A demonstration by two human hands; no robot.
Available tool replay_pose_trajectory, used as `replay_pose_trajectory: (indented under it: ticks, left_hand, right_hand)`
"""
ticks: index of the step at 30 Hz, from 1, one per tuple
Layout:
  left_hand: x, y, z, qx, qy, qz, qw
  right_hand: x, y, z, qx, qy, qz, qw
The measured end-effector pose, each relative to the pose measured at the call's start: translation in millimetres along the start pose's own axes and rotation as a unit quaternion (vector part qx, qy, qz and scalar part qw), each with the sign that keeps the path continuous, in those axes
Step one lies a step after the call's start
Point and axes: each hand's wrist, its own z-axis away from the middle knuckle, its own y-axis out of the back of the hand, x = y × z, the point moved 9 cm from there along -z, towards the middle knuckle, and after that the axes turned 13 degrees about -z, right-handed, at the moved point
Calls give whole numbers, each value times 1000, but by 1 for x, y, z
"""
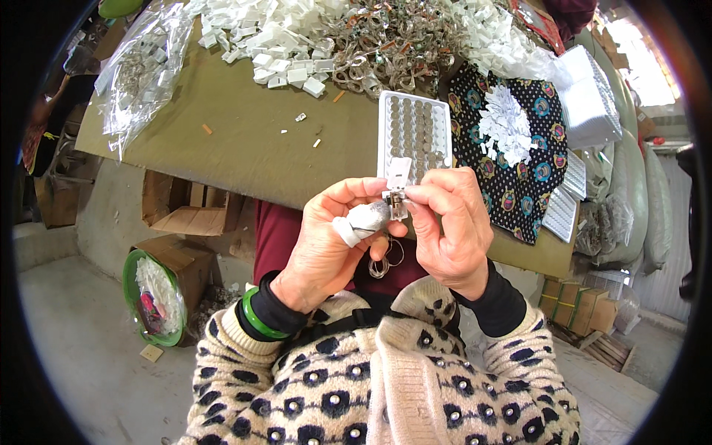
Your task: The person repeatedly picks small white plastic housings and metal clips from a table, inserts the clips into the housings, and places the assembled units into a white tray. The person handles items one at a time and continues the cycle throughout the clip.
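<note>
My left hand (320, 241), its thumb wrapped in grey-white tape, holds a small white plastic case (399, 172) with its flap standing up. My right hand (454, 230) pinches the same case from the other side, thumb and forefinger closed at its lower part, where small metal pieces show. Below the fingers hangs a loop of thin clear wire (380, 268), partly hidden by my left hand. Just beyond the case lies a white tray (383, 122) with rows of round silvery pieces that look like button cells.
Heaps of white plastic cases (285, 63) and tangled wire loops (393, 44) cover the table's far side. Right of the tray, small white pieces (506, 122) lie on a patterned black cloth (530, 211). A clear bag (144, 81) lies left; a green basin (130, 278) stands on the floor.
</note>
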Motion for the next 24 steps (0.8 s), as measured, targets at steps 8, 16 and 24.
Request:
replay_pose_trajectory:
  ticks: [8,16,24]
  left_hand:
    - [1,3,9,44,2,-67,997]
    - [13,-7,11,34,-66,-135,988]
    - [5,-1,9,47,-23,-157,986]
  right_hand:
    - [2,-6,-3,-100,-74,-79,989]
    - [44,-30,37,37,-472,-571,670]
    - [50,-33,38,35,-468,-542,698]
